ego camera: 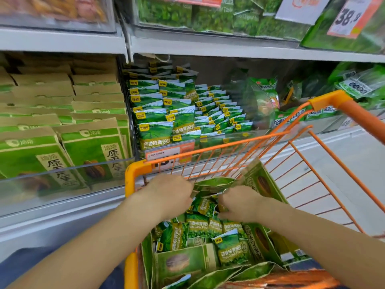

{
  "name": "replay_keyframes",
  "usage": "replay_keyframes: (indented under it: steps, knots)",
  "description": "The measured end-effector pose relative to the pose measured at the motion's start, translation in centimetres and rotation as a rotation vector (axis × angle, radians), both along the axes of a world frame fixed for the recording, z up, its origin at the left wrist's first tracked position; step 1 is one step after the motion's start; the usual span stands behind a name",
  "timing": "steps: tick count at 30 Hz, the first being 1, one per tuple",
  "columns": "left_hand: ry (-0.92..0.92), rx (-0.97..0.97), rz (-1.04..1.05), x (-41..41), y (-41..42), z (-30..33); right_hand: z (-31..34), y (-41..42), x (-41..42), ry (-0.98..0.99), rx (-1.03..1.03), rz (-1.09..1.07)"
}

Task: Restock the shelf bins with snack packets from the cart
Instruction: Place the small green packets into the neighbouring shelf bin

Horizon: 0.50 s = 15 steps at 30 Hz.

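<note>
An orange wire cart (239, 142) stands against the shelf, full of small green pea snack packets (231, 250) and larger green paper bags. Both hands reach down into its far end. My left hand (166, 193) lies knuckles up with its fingers curled down among the packets. My right hand (239, 205) has its fingers bent around a cluster of the small green packets (205, 206). Straight ahead on the shelf, a clear bin (260, 134) holds rows of the same green packets (158, 115) standing upright, lower on its right side.
To the left, a bin (68, 170) holds green-and-brown paper bags of seeds. A price tag (168, 153) hangs on the pea bin's front. Bagged green snacks (354, 84) fill the bin to the right. The upper shelf carries more green packs and a 38.9 price sign (348, 16).
</note>
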<state>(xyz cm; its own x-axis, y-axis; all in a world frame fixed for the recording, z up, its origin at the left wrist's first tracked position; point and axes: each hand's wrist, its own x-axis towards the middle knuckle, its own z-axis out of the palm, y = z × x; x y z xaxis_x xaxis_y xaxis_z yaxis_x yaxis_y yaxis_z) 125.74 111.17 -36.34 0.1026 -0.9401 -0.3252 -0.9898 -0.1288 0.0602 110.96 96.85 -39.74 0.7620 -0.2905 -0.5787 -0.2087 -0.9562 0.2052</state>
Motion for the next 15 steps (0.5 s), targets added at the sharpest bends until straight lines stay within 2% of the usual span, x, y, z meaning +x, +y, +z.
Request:
replay_keyframes:
  steps: [3,6,8,10,12,15]
  knots:
    - [0.034,0.117,0.061,0.4,-0.2,-0.4,-2.6,1.2,0.2,0.009,0.051,-0.074]
    - [0.025,0.116,0.081,0.6,-0.2,0.0,-3.7,2.6,0.9,0.052,-0.054,0.036]
    - [0.046,0.108,0.084,0.5,-0.2,0.2,-3.2,2.6,1.5,-0.042,-0.095,0.123]
    - [0.072,0.065,0.079,0.6,-0.4,0.4,-1.6,2.3,1.9,-0.115,-0.041,0.105]
    - [0.133,-0.016,0.104,0.8,-0.4,0.8,0.6,1.6,1.8,-0.179,0.146,-0.033]
    - [0.314,-0.135,0.167,1.0,-0.5,1.3,4.3,0.6,1.0,-0.405,0.772,-0.499]
